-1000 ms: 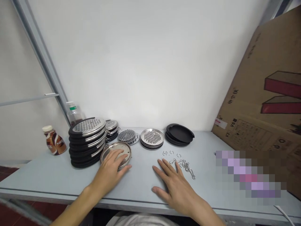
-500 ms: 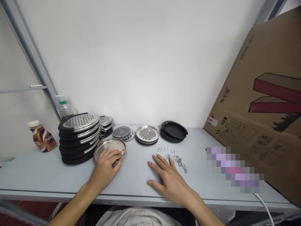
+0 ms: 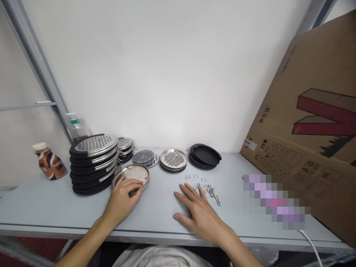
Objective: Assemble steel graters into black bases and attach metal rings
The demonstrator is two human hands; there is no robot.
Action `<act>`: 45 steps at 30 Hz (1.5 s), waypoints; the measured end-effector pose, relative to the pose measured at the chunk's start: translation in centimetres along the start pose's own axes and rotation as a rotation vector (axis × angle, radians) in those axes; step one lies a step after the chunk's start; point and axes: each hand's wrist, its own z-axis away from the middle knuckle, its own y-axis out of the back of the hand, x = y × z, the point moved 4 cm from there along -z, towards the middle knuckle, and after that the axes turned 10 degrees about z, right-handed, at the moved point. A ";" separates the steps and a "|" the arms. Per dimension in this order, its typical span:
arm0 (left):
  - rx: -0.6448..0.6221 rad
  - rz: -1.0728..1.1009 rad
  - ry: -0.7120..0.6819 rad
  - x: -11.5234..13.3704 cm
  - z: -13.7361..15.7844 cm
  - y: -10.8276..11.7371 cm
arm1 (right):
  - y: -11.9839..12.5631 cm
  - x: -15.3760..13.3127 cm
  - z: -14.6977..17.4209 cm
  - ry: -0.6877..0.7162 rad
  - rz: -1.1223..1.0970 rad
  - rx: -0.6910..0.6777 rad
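My left hand (image 3: 122,196) is at the front of a small stack of shallow round metal dishes (image 3: 137,172). Its fingers curl over the near rim of the top dish, with the thumb against the side; the rim under the fingers is hidden. Lying on the table, my right hand (image 3: 199,211) has its fingers spread and holds nothing. Just beyond its fingertips are a pile of small metal clips (image 3: 213,194) and several loose wire rings (image 3: 195,176). Behind the dishes stand flat perforated discs (image 3: 144,156) and a stack of metal grater discs (image 3: 174,158).
To the left rises a tall stack of black-rimmed round graters (image 3: 93,167), with a smaller stack (image 3: 125,144) behind. Black round holders (image 3: 206,155) sit by the wall. Two bottles, one brown-labelled (image 3: 50,163), are far left. A large cardboard box (image 3: 280,148) leans at right beside a blurred purple item (image 3: 274,200).
The fingers of my left hand have drawn back from the top dish's middle toward its near rim, and curl more. My right hand stays almost where it was.
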 end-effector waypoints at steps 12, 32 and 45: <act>0.130 0.052 -0.067 1.3 -0.1 0.5 | -0.3 0.1 0.0 0.000 0.023 -0.002; -0.039 0.030 0.037 0.7 0.0 0.7 | 0.0 1.1 0.2 -0.087 0.131 0.024; -0.150 0.160 -0.154 4.6 0.4 -1.2 | -0.5 1.9 0.0 -0.156 0.123 0.050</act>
